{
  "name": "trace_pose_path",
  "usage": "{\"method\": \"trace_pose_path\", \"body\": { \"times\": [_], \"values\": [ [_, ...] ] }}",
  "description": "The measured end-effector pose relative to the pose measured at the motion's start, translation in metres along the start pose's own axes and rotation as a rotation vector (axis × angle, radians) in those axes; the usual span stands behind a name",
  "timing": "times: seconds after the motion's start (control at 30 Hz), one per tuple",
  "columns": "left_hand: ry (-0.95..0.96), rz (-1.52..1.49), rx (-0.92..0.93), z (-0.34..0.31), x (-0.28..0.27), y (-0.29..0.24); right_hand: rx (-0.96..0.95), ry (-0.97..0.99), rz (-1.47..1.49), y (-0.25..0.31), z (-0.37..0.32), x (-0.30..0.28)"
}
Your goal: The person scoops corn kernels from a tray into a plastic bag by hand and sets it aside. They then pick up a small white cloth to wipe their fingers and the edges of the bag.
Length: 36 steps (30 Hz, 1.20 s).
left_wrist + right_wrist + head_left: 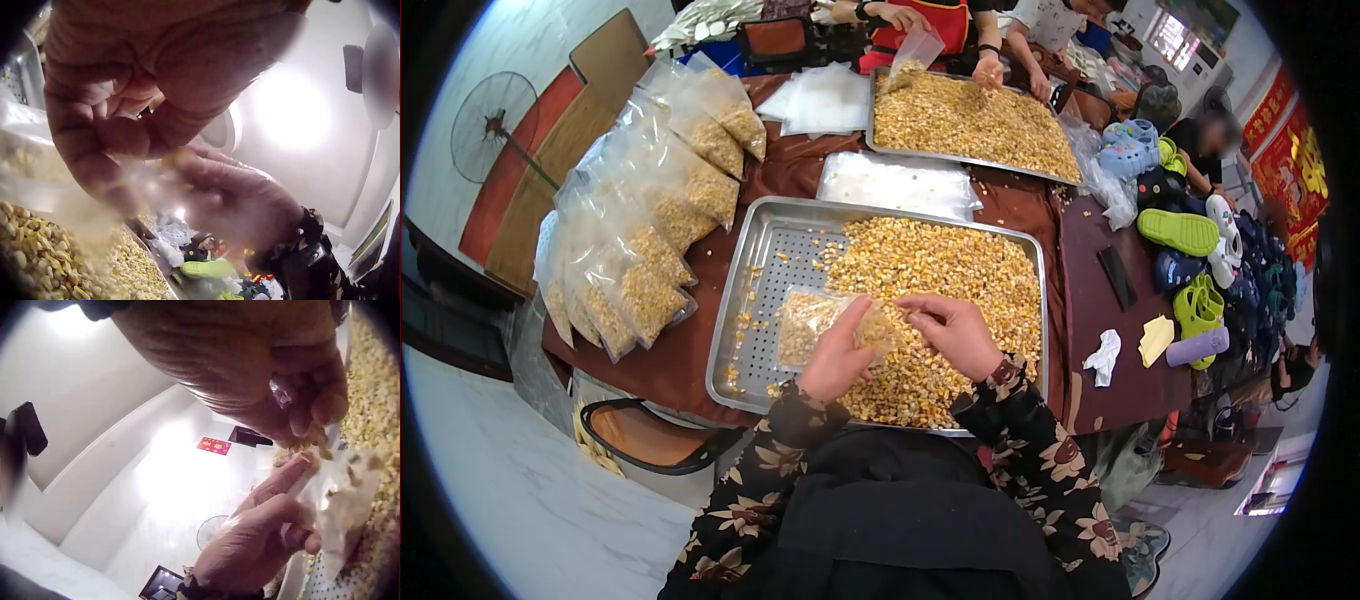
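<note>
My left hand (pixel 838 355) grips a clear plastic bag (pixel 803 322) part filled with corn kernels, at its mouth end. The bag lies over the bare, perforated left part of a steel tray (pixel 772 262). Facing it at the bag's opening, my right hand (pixel 956 336) has its fingers curled together. A few yellow kernels (pixel 320 439) show at the right fingertips, pinched close to the left fingertips in the right wrist view. Loose corn kernels (pixel 960 265) fill the middle and right of the tray. In the left wrist view the bag (pixel 59 187) is blurred.
Several filled bags (pixel 650 220) lean in rows at the left. Flat empty bags (pixel 897 185) lie behind my tray. A second corn tray (pixel 975 125) stands across the table, where other people work. Right of my tray are a black bar (pixel 1116 280), tissue (pixel 1103 357) and clogs (pixel 1178 232).
</note>
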<state>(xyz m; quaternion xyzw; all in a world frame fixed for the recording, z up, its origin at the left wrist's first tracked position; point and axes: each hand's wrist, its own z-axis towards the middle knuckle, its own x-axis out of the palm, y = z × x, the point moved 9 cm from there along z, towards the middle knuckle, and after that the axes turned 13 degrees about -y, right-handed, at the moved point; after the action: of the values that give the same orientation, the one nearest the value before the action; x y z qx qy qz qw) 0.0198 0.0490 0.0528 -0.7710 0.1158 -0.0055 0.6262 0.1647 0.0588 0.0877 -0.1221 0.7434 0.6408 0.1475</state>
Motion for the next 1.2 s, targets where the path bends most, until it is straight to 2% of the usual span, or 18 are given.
{"method": "trace_pose_path", "body": {
  "times": [0.03, 0.1, 0.13, 0.17, 0.23, 0.27, 0.43, 0.5, 0.63, 0.7, 0.77, 0.87, 0.97, 1.03, 1.1, 1.13, 1.17, 1.2],
  "values": [
    [-0.004, 0.024, 0.018, 0.000, 0.000, -0.002, -0.003, 0.004, -0.004, -0.008, 0.003, -0.003],
    [-0.006, 0.045, 0.035, 0.000, 0.000, -0.003, -0.141, -0.082, -0.124, -0.035, 0.014, -0.015],
    [-0.015, 0.034, 0.049, 0.000, 0.001, -0.003, -0.294, -0.063, -0.334, -0.050, 0.018, -0.015],
    [-0.023, 0.024, 0.063, 0.001, 0.001, -0.003, -0.295, -0.065, -0.337, -0.056, 0.014, -0.015],
    [-0.018, 0.018, 0.064, 0.001, 0.003, -0.001, -0.359, -0.108, -0.845, -0.068, 0.004, -0.015],
    [-0.015, 0.014, 0.064, 0.002, 0.004, 0.000, -0.328, -0.067, -0.912, -0.071, -0.002, -0.010],
    [0.019, -0.015, 0.015, 0.002, 0.006, 0.004, -0.391, -0.050, -0.929, -0.061, -0.027, 0.016],
    [0.016, -0.016, 0.020, 0.002, 0.006, 0.005, -0.234, 0.002, -0.763, -0.075, -0.027, 0.017],
    [0.023, -0.031, 0.019, 0.001, 0.006, 0.005, -0.202, -0.048, -0.614, -0.103, -0.011, 0.005],
    [0.025, -0.034, 0.017, 0.001, 0.007, 0.005, -0.270, -0.077, -0.439, -0.080, -0.002, -0.003],
    [0.013, -0.018, 0.033, 0.002, 0.006, 0.004, -0.210, -0.096, -0.324, -0.057, -0.002, -0.008],
    [0.016, -0.016, 0.032, 0.002, 0.007, 0.004, -0.110, 0.002, -0.117, -0.026, -0.005, 0.002],
    [-0.041, -0.033, 0.080, 0.006, 0.004, 0.009, -0.191, 0.029, 0.015, 0.008, -0.009, 0.010],
    [-0.038, -0.019, 0.057, 0.004, 0.001, 0.008, -0.242, 0.036, -0.054, 0.017, -0.006, 0.009],
    [-0.036, -0.011, 0.038, 0.001, -0.001, 0.010, -0.356, -0.091, -0.161, 0.015, 0.003, -0.003],
    [-0.045, -0.020, 0.054, -0.001, -0.002, 0.012, -0.328, -0.109, -0.201, -0.004, 0.010, -0.004],
    [-0.047, -0.031, 0.089, 0.002, -0.001, 0.007, -0.403, -0.118, -0.367, -0.023, 0.013, 0.001],
    [0.031, 0.008, -0.037, -0.002, 0.002, 0.002, -0.478, -0.143, -0.540, -0.040, 0.015, 0.003]
  ]
}}
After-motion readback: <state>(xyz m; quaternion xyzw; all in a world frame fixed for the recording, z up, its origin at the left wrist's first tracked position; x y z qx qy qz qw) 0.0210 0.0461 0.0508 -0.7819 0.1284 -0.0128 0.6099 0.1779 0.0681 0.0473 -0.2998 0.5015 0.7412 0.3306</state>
